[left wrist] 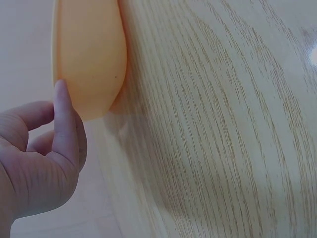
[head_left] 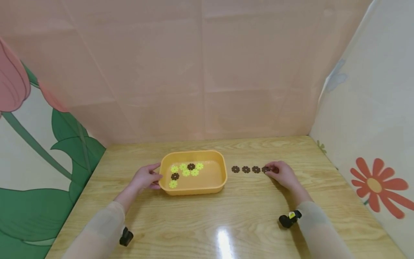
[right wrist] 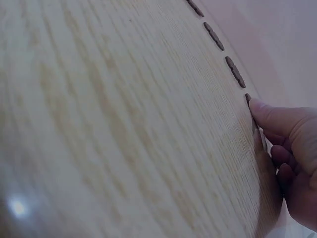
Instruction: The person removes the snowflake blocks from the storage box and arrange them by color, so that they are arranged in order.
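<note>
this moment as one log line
left hand: grips orange tray; right hand: pinches rightmost brown disc; row: four brown discs; in tray: yellow discs, brown discs

Your table (head_left: 194, 216) is pale wood, its grain running from nine to three o'clock, with a glare (head_left: 224, 241) at six. Toward eleven o'clock sits the orange tray (head_left: 211, 174). Just off the tray's three o'clock side, four brown discs (head_left: 248, 169) make a spaced row, the outermost partly hidden.

Pale sleeves (head_left: 97, 228), black wrist cameras (head_left: 126, 237)
</note>
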The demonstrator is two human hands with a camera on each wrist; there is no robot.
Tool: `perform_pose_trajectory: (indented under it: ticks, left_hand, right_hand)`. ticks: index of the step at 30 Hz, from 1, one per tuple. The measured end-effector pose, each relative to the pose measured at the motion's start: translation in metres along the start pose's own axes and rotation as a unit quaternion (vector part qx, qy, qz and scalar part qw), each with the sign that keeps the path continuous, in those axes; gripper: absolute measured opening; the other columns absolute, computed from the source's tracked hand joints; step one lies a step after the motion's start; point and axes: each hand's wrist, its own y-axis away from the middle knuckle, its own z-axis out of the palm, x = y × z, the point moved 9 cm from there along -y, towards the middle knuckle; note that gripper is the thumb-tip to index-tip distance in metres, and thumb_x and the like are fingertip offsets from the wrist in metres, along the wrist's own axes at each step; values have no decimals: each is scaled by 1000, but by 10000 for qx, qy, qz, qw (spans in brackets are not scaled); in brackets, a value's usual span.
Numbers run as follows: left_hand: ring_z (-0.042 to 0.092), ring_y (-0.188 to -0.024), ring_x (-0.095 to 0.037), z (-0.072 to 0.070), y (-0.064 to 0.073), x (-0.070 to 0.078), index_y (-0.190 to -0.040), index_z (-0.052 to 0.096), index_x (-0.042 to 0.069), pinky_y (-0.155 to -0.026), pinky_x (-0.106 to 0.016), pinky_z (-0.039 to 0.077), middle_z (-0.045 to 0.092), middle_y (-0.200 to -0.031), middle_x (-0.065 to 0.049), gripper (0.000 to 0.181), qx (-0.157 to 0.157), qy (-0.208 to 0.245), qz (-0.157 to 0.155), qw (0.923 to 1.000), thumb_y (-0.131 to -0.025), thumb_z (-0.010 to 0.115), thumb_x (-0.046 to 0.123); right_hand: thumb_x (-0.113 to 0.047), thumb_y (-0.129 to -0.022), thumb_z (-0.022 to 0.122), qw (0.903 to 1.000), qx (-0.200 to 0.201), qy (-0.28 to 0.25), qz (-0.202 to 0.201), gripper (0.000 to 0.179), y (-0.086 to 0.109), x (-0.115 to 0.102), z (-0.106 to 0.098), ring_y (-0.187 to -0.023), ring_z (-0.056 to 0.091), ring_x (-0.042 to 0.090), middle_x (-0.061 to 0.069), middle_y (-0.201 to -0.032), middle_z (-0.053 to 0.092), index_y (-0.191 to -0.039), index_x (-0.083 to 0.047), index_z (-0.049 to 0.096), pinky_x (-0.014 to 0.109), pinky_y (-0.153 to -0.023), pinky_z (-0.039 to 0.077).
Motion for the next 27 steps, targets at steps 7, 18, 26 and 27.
perform_pose_trajectory:
  ticks: [7,18,26,27]
  left_hand:
    - [64,-66,-19,0,0,0,-151,36,2,-65,-34,64,57,-98,-20,64,-21,6,32,10000,-93,62,-3]
    - [64,-65,-20,0,1,0,-152,37,2,-64,-34,63,56,-96,-18,64,-13,6,23,10000,-93,63,-3]
    - [65,-65,-19,0,3,2,-151,36,1,-64,-34,63,56,-96,-18,63,-36,39,12,10000,-94,63,-3]
    - [65,-65,-19,0,3,2,-151,36,1,-64,-34,63,56,-97,-18,63,-33,41,8,10000,-94,63,-3]
  right_hand:
    - [-11,-88,76,10000,51,-26,-4,30,0,0,-1,-90,58,31,15,-98,66,-113,4,69,45,-80,51]
    - [-15,-92,72,9978,224,-614,139,37,2,-13,-6,-81,56,22,16,-99,63,-122,4,64,28,-66,50]
    - [-5,-90,73,9915,-3,-1165,-580,35,-9,-83,5,-85,61,21,24,-108,64,-122,5,64,25,-71,54]
    - [-4,-89,73,9902,-63,-1242,-631,34,-11,-91,8,-86,62,22,24,-109,64,-122,4,64,26,-72,55]
